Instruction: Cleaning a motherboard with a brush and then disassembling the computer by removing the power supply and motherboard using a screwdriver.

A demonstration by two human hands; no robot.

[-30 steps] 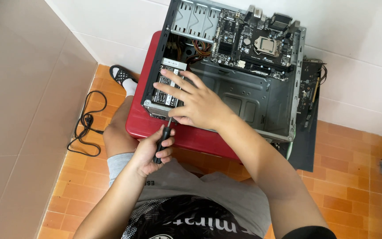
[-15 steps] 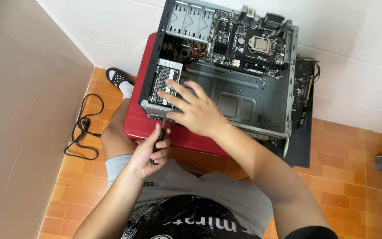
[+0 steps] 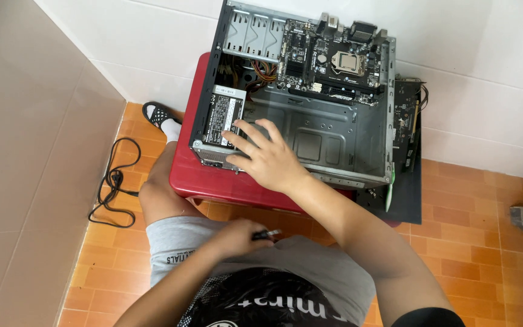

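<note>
A: Where's the right hand (image 3: 267, 158)?

B: Arm stretched fwd from approx 5 o'clock, palm down, fingers spread wide, gripping nothing. Fingertips rest on the power supply (image 3: 222, 124) and the near edge of the open PC case (image 3: 328, 151).

A: And the case?

B: Lying on its side on a red stool (image 3: 213, 181), at 12 o'clock from the person. Motherboard (image 3: 328, 60) at the far end.

A: Left hand (image 3: 237, 235)?

B: Down in the lap, forearm coming in from 7 o'clock, fingers curled tight round a screwdriver (image 3: 267, 233); tip sticks out toward 3 o'clock.

A: Anything else?

B: Black cable (image 3: 110, 188) on the floor at 9 o'clock.
</note>
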